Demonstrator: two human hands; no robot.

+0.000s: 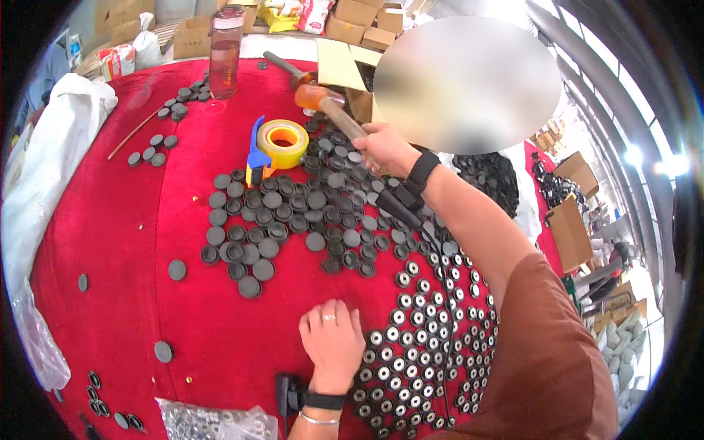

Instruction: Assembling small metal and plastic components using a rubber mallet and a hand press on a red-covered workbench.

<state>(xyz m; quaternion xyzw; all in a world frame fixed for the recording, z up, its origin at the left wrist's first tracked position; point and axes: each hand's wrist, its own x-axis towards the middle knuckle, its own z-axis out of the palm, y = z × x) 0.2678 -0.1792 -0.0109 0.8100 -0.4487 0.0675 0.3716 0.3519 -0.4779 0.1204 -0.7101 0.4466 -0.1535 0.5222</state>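
Surface: red cloth [95,235] over a wide table, filling most of frame; cardboard boxes [192,37] and printed bags [282,16] along top edge.
Right hand: [389,150] upper middle, fingers wrapped round handle of orange-headed mallet [341,116]; mallet head toward upper left, contact below unclear.
Left hand: [334,341] lower middle, palm down near cloth, fingers loosely curled; cannot tell if anything is under it.
Plain caps: [267,248] black, dense scatter in centre, some dome up, some hollow up, no metal visible in the nearer ones; strays at left and upper left.
Ringed caps: [397,317] black with pale metal rings, spread in loose rows lower right, beside left hand.
Progress: ringed caps look like the done lot, dozens; plain caps probably what is left, also dozens. Judged well under way, not finished; exact share can't be told.
Clear bag: [220,422] lower edge, left of middle, small metallic parts inside, amount unclear.
Bottle: [226,55] upper left, see-through, lidded, liquid inside, upright.
White sack: [62,147] left edge, contents hidden.
Open carton: [572,235] right edge, inside not readable.
Tape dispenser: [258,158] upper middle, blue frame, yellow roll, just left of caps.
Spare hammer: [282,64] top middle, lying on cloth, unheld.
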